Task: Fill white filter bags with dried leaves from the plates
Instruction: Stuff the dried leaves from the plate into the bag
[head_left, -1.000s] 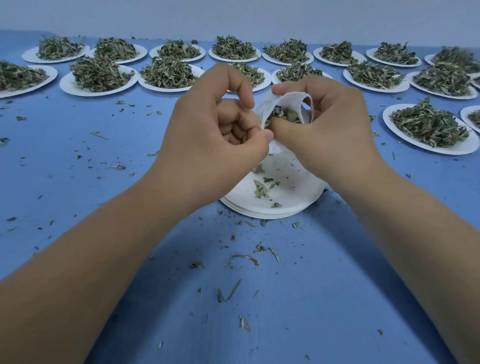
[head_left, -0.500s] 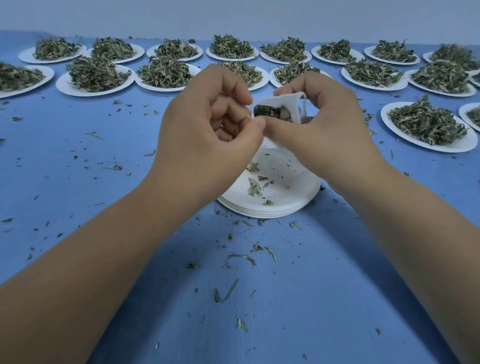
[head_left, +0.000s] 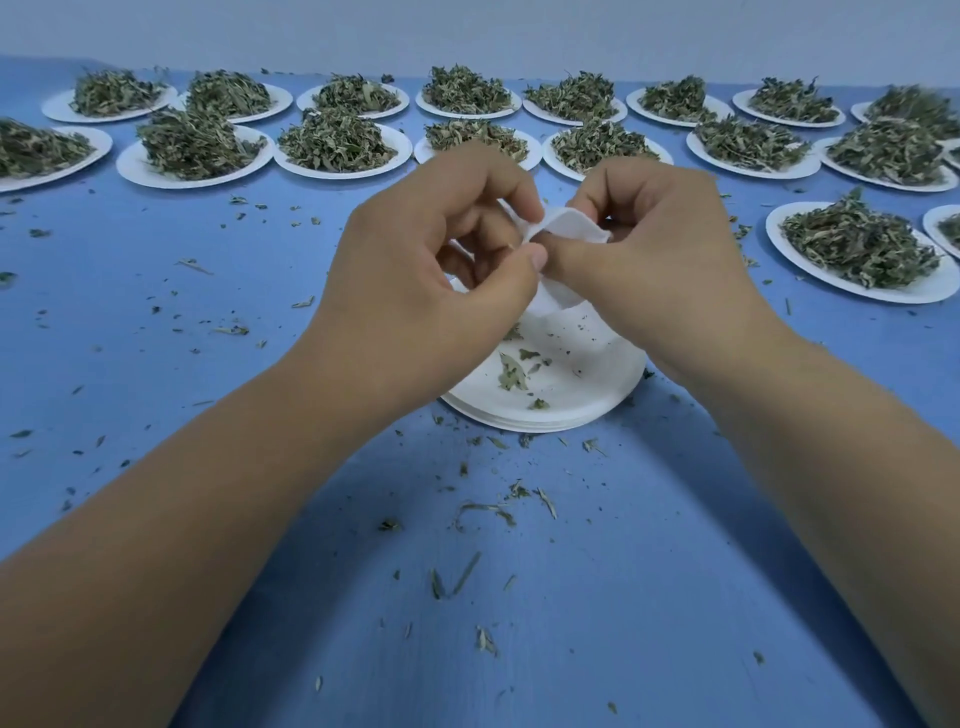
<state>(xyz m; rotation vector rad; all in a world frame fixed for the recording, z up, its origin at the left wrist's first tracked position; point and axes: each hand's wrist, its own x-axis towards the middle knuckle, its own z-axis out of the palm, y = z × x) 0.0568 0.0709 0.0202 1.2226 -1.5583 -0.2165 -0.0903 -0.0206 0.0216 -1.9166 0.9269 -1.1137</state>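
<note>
A white filter bag (head_left: 569, 228) is held between both hands above a stack of white paper plates (head_left: 582, 395). My left hand (head_left: 421, 280) pinches its left edge with thumb and forefinger. My right hand (head_left: 660, 254) grips its right side with curled fingers. The bag's mouth is folded over, so the leaves inside are hidden. A few leaf scraps (head_left: 511, 371) lie on the top plate of the stack.
Two rows of white plates heaped with dried leaves (head_left: 332, 143) run along the far side of the blue table (head_left: 156, 322). Another heaped plate (head_left: 860, 249) sits at the right. Leaf crumbs (head_left: 483, 512) are scattered over the cloth.
The bag's mouth, open with leaves showing a second ago, is now folded over and flat. Both hands have stayed together over the plate stack.
</note>
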